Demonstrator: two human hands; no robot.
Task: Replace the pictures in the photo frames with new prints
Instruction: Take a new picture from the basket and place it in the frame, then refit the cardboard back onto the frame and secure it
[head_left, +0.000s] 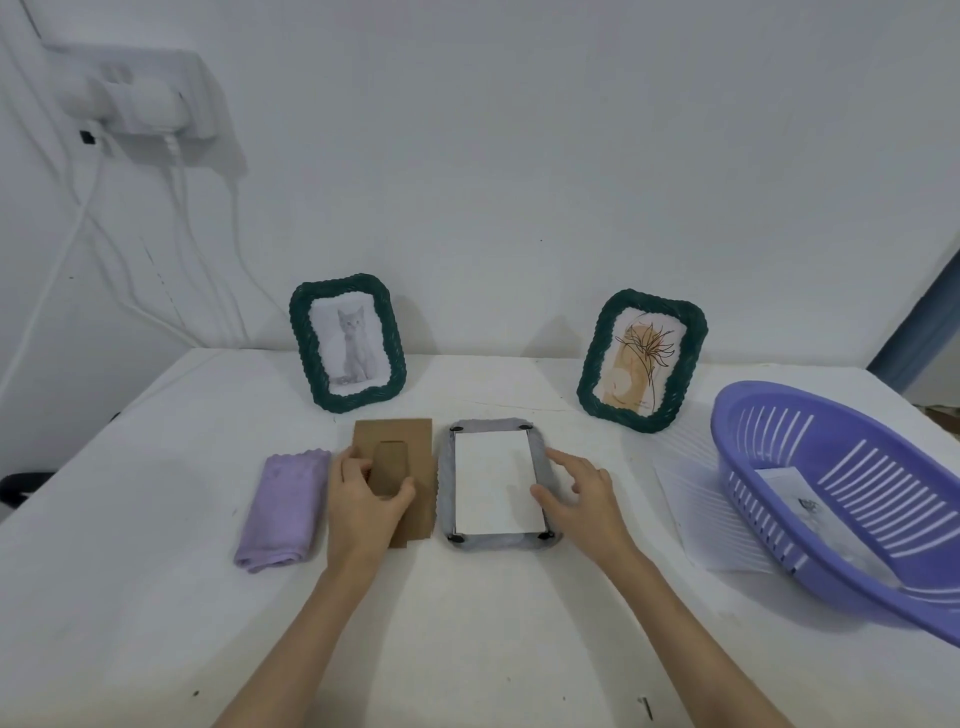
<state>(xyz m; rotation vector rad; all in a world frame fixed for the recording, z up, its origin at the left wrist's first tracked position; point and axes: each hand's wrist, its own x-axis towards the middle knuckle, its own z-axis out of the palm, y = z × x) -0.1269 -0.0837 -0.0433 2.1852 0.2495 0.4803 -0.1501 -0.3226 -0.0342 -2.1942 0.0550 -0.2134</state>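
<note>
Btwn hands: face-down frame (497, 486), R hand (582, 493) relaxed touching it, L hand (363, 499) gripping backing board (397, 478).

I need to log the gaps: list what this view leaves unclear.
- Face-down frame: its front and any picture are hidden against the table; only white paper shows.
- Basket: cut off by the right edge; the papers inside are blurred behind the slats.
- Brown backing board: partly covered by the left hand.
</note>
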